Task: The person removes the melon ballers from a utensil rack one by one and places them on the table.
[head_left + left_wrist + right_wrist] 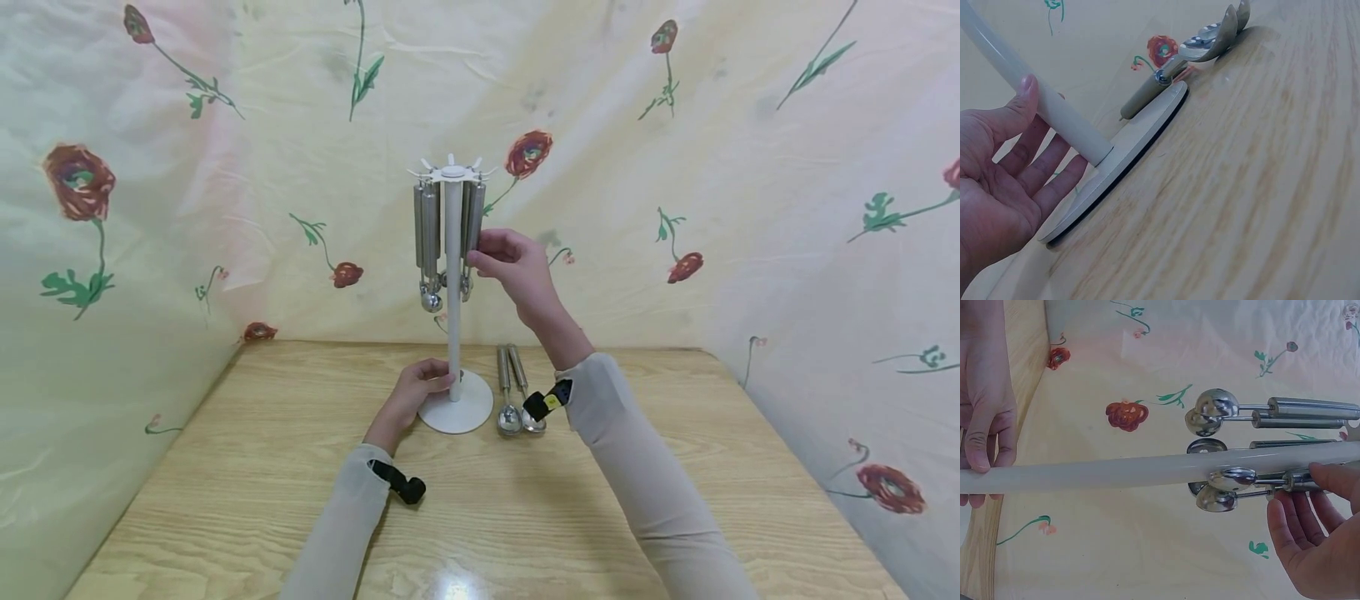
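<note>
A white utensil stand point(454, 333) rises from a round base point(472, 414), with hooks spread around its top point(452, 172). Low on the pole, my left hand point(417, 387) holds it, thumb on one side and fingers behind, as the left wrist view shows. Several round-bowled metal spoons point(427, 233) hang from the hooks, handles up. Higher up on the right side, my right hand point(519, 265) pinches the handle of one hanging spoon point(476, 208) between thumb and fingers. In the right wrist view, shiny bowls point(1233, 479) dangle beside the pole, just past the right fingertips.
Two more metal spoons point(508, 419) lie side by side on the wooden table point(300, 467), right of the base, bowls toward me. A flowered cloth point(360, 167) hangs behind the table and along both sides.
</note>
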Demonstrator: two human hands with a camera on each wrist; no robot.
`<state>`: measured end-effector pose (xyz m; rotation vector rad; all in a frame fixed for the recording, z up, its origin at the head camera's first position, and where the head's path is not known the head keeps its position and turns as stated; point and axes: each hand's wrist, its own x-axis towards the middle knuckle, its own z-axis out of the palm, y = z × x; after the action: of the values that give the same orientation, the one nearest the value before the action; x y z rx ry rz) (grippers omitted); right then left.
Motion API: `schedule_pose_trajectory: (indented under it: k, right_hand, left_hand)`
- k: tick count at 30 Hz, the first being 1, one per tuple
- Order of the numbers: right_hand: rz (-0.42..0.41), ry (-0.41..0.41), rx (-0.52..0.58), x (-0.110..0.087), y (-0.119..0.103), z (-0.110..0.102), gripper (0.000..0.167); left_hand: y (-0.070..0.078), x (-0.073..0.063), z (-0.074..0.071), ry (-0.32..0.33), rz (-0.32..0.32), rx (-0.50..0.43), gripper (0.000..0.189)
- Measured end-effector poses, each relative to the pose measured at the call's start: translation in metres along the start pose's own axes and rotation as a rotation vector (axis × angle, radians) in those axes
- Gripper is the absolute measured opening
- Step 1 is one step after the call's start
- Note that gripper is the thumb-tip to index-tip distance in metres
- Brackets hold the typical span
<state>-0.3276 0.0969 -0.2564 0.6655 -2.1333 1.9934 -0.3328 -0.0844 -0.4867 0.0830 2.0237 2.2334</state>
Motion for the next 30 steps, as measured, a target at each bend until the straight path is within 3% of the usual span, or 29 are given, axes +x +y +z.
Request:
schedule_pose_trajectory:
  k: [9,21,30]
  right_hand:
    - [-0.008,-0.013,0.016,0.0,-0.005,-0.003,0.032]
    - [0.006,-0.054,0.012,0.0,-0.008,-0.01,0.036]
    - [-0.007,-0.041,0.004,-0.001,-0.013,-0.015,0.036]
  left_hand:
    - [0.003,-0.001,-0.001,-0.016,-0.008,0.002,0.025]
    - [0.008,-0.003,-0.01,-0.173,0.0,-0.006,0.036]
    - [0.007,-0.003,-0.013,-0.207,-0.021,-0.019,0.036]
